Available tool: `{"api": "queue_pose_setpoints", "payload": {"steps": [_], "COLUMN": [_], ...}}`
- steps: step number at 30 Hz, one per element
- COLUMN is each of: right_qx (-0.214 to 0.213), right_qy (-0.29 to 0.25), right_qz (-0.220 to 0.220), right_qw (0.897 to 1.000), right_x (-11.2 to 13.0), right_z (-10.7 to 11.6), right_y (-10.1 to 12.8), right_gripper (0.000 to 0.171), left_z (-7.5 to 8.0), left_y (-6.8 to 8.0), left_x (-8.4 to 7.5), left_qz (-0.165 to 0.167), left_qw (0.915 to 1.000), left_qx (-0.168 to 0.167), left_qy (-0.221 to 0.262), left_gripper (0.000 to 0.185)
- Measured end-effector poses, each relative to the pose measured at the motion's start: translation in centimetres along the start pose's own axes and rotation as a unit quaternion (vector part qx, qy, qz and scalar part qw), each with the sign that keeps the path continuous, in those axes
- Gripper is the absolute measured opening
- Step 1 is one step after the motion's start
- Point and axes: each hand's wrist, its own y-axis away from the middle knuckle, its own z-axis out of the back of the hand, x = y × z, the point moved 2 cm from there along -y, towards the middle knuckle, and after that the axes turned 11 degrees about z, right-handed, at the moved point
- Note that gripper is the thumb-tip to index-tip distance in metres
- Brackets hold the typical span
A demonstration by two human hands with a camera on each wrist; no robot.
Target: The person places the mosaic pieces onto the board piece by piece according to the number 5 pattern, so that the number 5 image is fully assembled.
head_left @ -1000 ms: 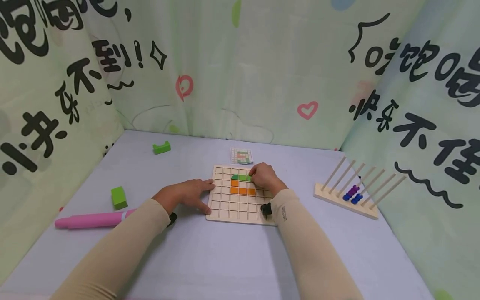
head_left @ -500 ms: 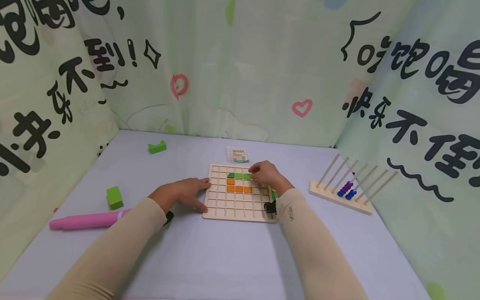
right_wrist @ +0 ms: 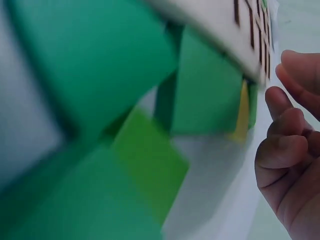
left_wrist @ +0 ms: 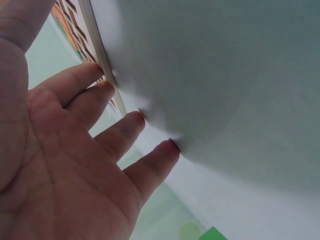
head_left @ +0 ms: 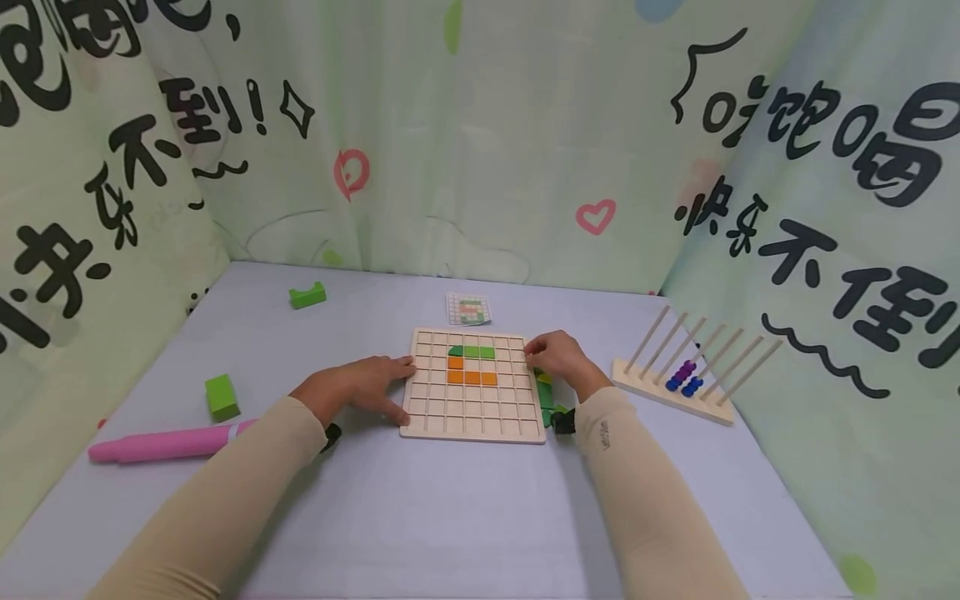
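Note:
A wooden grid board [head_left: 472, 417] lies on the table with a few tiles in its cells. Two light green tiles [head_left: 480, 352] follow a dark green corner tile [head_left: 456, 351] in one row; orange tiles [head_left: 471, 378] form an L below. My left hand [head_left: 360, 387] rests with spread fingers and thumb against the board's left edge. At the right edge, my right hand [head_left: 561, 358] hovers with loosely bent fingers and nothing visible in them. Beside that edge lie green pieces [head_left: 545, 400], partly hidden by the right arm; a yellow piece [right_wrist: 242, 115] shows among them in the right wrist view.
Behind the board lies a printed grid card [head_left: 468, 309]. A wooden peg rack [head_left: 630, 375] with purple and blue beads stands at right. On the left are a green block [head_left: 222, 397], a notched green block [head_left: 307, 296] and a pink tube [head_left: 165, 444]. Printed curtains surround the table.
My right hand has moved right from the end of the green row to the board's right edge, uncovering the green pieces beside it. The left hand stays at the left edge.

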Motion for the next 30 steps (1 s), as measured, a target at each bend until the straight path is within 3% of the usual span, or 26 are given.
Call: {"api": "queue_pose_setpoints", "payload": {"steps": [9, 19, 30], "right_qx": [0.005, 0.019, 0.005], "right_qy": [0.052, 0.1, 0.089], "right_qz": [0.004, 0.021, 0.023], "right_qw": [0.999, 0.995, 0.996], "right_x": [-1.7, -1.8, -2.2], "right_z": [0.3, 0.6, 0.6], "right_y": [0.5, 0.6, 0.7], "right_gripper": [0.033, 0.028, 0.021], "left_z": [0.1, -0.1, 0.1], "left_y": [0.0, 0.0, 0.2], "left_x": [0.2, 0.1, -0.1], "left_qz": [-0.002, 0.006, 0.004], "left_qw": [1.0, 1.0, 1.0], "left_qx": [0.0, 0.002, 0.001], "left_qy": [-0.006, 0.001, 0.001], "left_gripper": [0.098, 0.099, 0.098]}}
